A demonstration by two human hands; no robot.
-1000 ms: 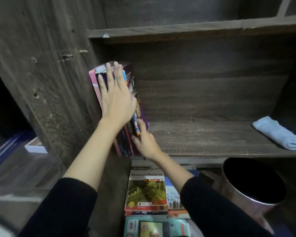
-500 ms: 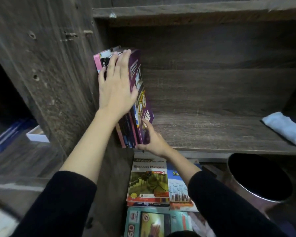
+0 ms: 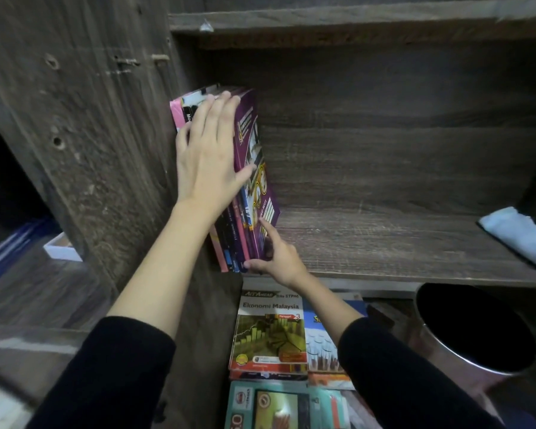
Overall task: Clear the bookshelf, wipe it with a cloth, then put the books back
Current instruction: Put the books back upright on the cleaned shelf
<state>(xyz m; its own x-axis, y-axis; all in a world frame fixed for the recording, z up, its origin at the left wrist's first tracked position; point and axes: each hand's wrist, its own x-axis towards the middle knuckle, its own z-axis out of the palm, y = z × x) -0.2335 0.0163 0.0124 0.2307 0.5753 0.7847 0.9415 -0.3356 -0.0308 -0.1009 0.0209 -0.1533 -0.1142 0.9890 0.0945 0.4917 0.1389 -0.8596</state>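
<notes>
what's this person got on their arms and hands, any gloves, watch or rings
Both arms wear black long sleeves, the left sleeve and the right sleeve, plain and unmarked, each ending partway up the forearm and leaving the rest bare. The left hand and the right hand are bare: no gloves, and no ring, watch or bracelet shows.

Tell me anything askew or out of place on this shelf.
The books lean, tops against the left wall, bottoms kicked out rightward; the left hand presses their spines, the right hand holds their base. A cloth lies at the far right of the shelf.
</notes>
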